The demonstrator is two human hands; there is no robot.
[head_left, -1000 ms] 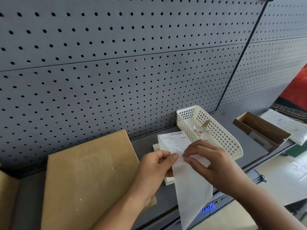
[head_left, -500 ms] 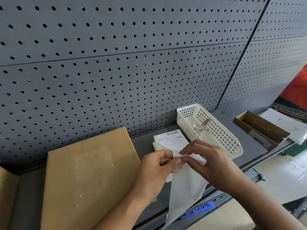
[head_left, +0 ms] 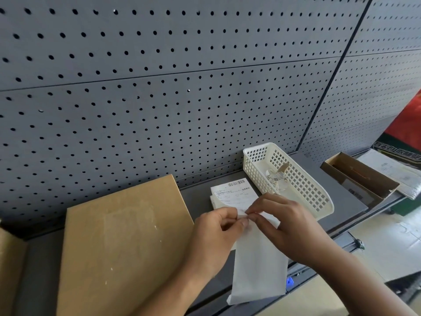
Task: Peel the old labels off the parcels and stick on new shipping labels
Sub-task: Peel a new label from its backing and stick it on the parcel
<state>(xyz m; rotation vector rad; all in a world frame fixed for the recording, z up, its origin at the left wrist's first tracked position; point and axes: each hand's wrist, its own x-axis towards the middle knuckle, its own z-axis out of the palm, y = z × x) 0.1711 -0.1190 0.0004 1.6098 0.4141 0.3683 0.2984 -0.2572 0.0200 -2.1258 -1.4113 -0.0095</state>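
Head view: hands closest to camera, shelf behind them, wall at the back.
Left hand (head_left: 214,236): thumb and forefinger pinch the top edge of the label sheet (head_left: 259,270).
Right hand (head_left: 289,226): pinches the same top edge, its fingertips touching the left hand's. Remaining fingers loosely curled.
Hands: together, both clamped on the sheet.
Label sheet: white, blank side to camera. It hangs down from the pinch, past the front edge of the shelf (head_left: 198,197). Bottom corner slightly curled. Can't tell whether one layer or two.
Parcel (head_left: 123,242): flat brown cardboard, lying on the shelf left of the hands. The left wrist overlaps its right edge. Pale scuffed patch on its top face with a few white flecks.
Second brown piece (head_left: 9,265): at the far left edge, mostly cut off.
Label stack (head_left: 232,192): just behind the hands, flat on the shelf, barcode and print facing up. Near end hidden by the fingers.
Basket (head_left: 328,201): white plastic lattice, right of the stack, near it. Crumpled paper scraps (head_left: 276,176) lie inside.
Open box (head_left: 364,176): brown cardboard, further right, well apart from the basket.
Mailers (head_left: 391,169): pale flat pile just beyond the box.
Pegboard (head_left: 159,87): grey, perforated, fills the back wall.
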